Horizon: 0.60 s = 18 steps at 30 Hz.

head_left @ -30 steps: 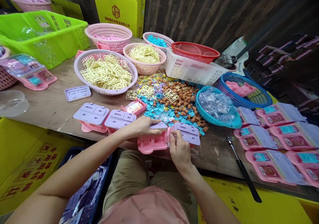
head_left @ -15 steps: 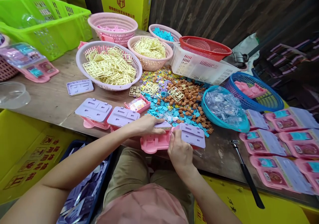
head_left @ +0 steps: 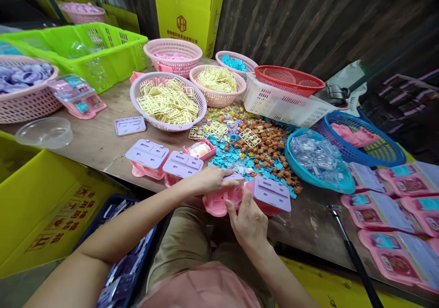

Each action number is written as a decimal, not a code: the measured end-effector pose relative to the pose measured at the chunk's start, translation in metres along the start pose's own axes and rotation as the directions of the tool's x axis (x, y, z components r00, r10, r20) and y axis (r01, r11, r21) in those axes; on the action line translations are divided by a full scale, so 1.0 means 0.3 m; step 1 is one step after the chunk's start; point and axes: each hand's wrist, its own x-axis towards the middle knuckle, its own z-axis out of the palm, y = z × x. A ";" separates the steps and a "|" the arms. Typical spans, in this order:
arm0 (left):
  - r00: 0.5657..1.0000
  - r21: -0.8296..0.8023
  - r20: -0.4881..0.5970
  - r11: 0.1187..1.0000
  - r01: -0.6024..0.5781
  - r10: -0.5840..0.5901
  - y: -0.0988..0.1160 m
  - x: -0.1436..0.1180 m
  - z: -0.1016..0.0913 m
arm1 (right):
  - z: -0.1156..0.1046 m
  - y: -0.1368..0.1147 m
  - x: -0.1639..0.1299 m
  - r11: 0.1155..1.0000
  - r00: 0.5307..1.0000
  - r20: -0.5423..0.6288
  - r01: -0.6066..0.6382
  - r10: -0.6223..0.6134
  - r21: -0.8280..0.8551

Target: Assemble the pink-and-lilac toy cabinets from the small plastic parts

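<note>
Pink toy case (head_left: 219, 201): lies at the near edge of the bench (head_left: 99, 143), long axis running left to right across the person's front, open side up. A lilac lid (head_left: 270, 192) sits just to its right, tilted, its long axis also left to right.

Left hand (head_left: 209, 180): palm down over the case's far left part, forearm reaching in from the lower left; grip pressed together on a small lilac piece (head_left: 233, 177) at the case's top edge.

Right hand (head_left: 248, 221): back of hand towards the camera, wrist bent up from the lap, fingers curled against the case where it meets the lid; grip closed on the case.

Yellow carton (head_left: 188, 11): stands behind the baskets, bears a round logo reading "JFH" above a line of characters too small to read.
</note>
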 end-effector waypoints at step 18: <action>0.938 0.347 -0.218 0.920 -0.185 0.271 0.018 -0.102 0.076 | 0.073 0.178 0.477 0.938 0.667 0.701 0.345 -0.253 0.010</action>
